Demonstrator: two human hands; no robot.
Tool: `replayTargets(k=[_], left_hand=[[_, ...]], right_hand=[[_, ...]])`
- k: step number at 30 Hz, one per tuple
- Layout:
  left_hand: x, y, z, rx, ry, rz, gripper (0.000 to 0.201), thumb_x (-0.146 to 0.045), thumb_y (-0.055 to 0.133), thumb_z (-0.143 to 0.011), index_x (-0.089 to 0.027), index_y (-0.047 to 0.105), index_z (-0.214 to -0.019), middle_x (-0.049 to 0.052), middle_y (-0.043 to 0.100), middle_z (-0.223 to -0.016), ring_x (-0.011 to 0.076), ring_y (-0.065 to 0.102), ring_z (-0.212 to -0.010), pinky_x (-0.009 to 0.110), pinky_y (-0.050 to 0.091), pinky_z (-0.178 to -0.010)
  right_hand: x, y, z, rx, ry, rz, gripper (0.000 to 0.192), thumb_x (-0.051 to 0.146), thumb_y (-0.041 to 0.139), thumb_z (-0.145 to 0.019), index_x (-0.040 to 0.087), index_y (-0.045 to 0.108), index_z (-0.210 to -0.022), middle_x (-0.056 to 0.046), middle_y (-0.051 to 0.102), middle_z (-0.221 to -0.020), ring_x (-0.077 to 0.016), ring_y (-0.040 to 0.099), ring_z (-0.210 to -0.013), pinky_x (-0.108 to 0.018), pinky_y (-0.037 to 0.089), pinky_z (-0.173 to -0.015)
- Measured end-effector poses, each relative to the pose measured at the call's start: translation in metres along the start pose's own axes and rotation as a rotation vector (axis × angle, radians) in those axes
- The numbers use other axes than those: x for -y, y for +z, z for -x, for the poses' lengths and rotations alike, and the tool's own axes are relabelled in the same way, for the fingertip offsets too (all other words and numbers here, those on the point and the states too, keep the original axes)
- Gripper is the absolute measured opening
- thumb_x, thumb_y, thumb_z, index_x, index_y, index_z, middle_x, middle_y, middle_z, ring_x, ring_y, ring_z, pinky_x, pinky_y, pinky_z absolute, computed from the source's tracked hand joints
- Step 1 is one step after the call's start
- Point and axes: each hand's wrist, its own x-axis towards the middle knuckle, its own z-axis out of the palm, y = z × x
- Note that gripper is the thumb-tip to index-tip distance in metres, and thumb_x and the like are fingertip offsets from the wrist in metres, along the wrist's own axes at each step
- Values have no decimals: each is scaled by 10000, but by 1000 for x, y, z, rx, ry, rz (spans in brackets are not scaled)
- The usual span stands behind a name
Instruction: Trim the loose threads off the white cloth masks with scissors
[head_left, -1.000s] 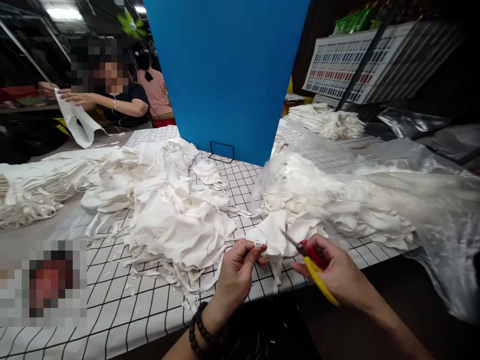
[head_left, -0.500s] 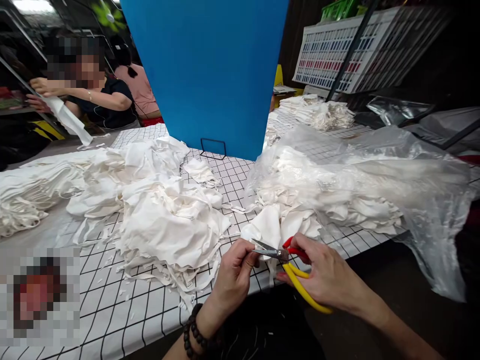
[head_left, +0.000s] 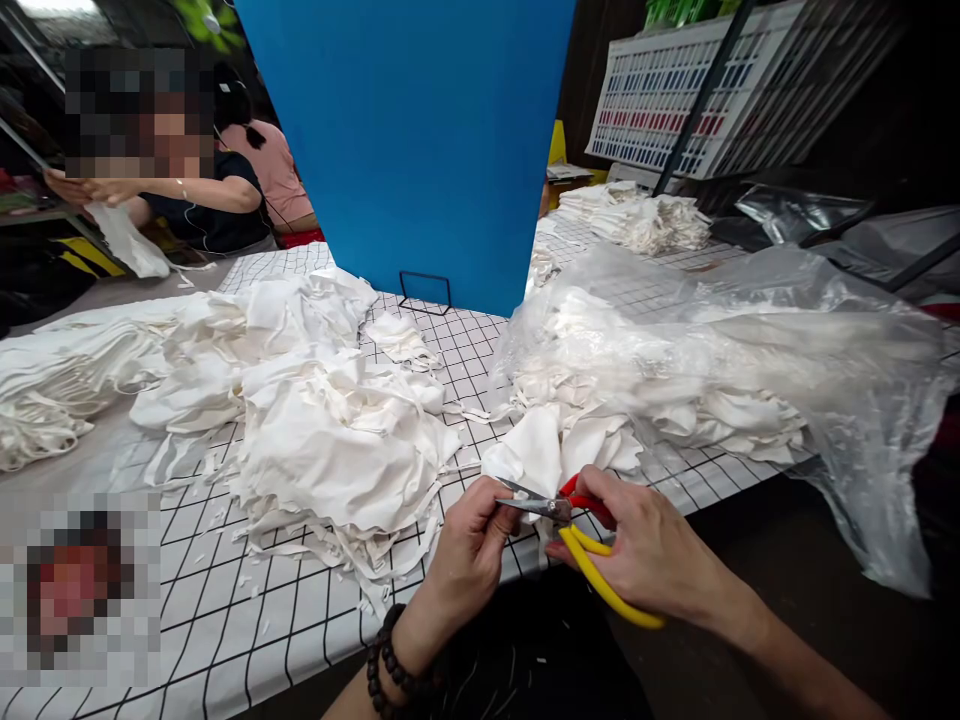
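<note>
My right hand is wrapped round scissors that have one red and one yellow handle. The blades are a little apart and point left, their tips at the fingers of my left hand. Those fingers are pinched on an edge of white cloth; the held bit is mostly hidden by fingers and blades. Just left of my hands lies a loose heap of white cloth pieces with thin straps trailing from it.
A clear plastic bag covers more white cloth at right. Behind stands a blue panel on the checked tablecloth. White crates are at back right. A co-worker's hands hold white cloth at far left.
My hands and the scissors have hardly moved. At far left, the co-worker's hands and cloth have shifted slightly left, and the cloth looks more bunched.
</note>
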Motion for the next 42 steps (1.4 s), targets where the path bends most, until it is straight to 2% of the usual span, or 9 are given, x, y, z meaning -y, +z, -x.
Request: replayTargets(k=[8,17,21,25,28,31,34,37,42], left_hand=[[-1,-2,0,31,-11,19,205,-240,467,-972,-168,602,-837,19,546,-777,132,515,-727,241,409,-674],[2,-3,1,39,-36,41,236,-283,471,-969,-169,608,-814,28,554,-776,143,522,-721,248,416,-665],[3,-7,3,-3,-88,98,244,-311,486,-962,-168,624,-819,34,561,-790,149,535,-733,256,423,-685],[-2,-14,10,7,-68,111,239,-312,496,-954,-171,646,-833,48,576,-817,163,546,-772,268,416,-717],[-9,-11,19,112,-63,67,231,-301,502,-948,-169,649,-828,55,589,-821,166,555,-774,273,412,-721],[-13,-1,28,211,-65,7,236,-287,492,-949,-163,650,-826,58,591,-801,166,555,-763,272,414,-715],[-14,7,34,250,-67,-50,234,-274,486,-946,-163,654,-828,62,595,-787,169,555,-765,271,413,-713],[-10,9,41,281,-92,-69,215,-266,497,-937,-172,659,-831,65,612,-803,168,573,-769,264,423,-709],[-6,9,44,297,-138,-20,228,-280,496,-941,-191,668,-820,73,685,-905,187,617,-858,276,456,-790]], right_hand=[[-7,3,1,6,-9,-3,266,361,692,-713,240,456,-739,53,537,-587,-131,468,-502,-250,325,-508],[-5,9,-1,-15,-38,-119,311,366,735,-686,234,456,-727,59,509,-574,-108,403,-492,-242,307,-490],[-21,13,-5,14,36,-409,394,383,781,-674,228,419,-697,73,470,-580,-91,366,-505,-220,308,-465],[-44,9,-26,-97,242,-739,396,492,752,-705,219,469,-755,42,534,-656,-122,487,-567,-237,411,-491],[-43,15,-45,-142,317,-585,410,518,761,-666,217,502,-767,32,561,-667,-136,506,-568,-248,399,-487],[-29,32,-59,-117,318,-398,363,382,800,-605,218,516,-760,33,569,-648,-139,496,-568,-249,353,-502],[-25,46,-67,-136,322,-441,284,283,756,-610,214,515,-743,26,568,-649,-149,509,-599,-255,356,-528],[-38,43,-67,-148,333,-524,294,375,706,-660,218,489,-778,25,566,-692,-152,533,-612,-264,413,-535],[-60,16,-48,-451,317,-873,432,484,772,-617,230,474,-800,20,544,-776,-143,530,-628,-274,450,-560]])
